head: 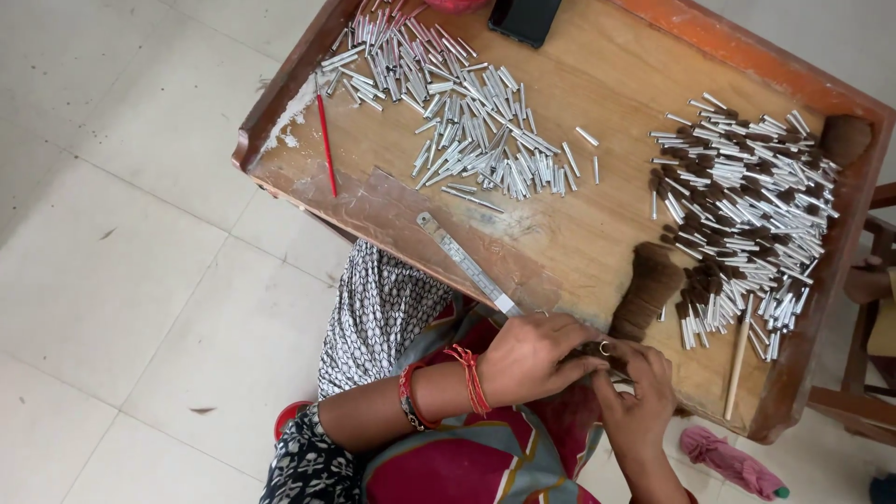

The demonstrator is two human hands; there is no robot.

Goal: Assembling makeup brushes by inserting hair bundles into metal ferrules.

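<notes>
My left hand [530, 357], with red bangles and thread at the wrist, and my right hand [639, 397] meet at the near edge of a wooden work table [597, 56]. Both pinch a small tuft of brown hair [595, 352] between the fingertips; a ring shows there. A thick bundle of brown hair [651, 287] lies just beyond my hands. To its right spreads a pile of silver tubes stuffed with brown hair [737, 205]. A pile of plain silver tubes [467, 112] lies at the far left.
A metal ruler [467, 263] lies diagonally by my left hand, a wooden stick [740, 359] by the right rim. A red pencil [325, 140], a black phone [525, 17] and a brown hair clump [845, 138] also sit on the table. A pink cloth [733, 462] lies on the tiled floor.
</notes>
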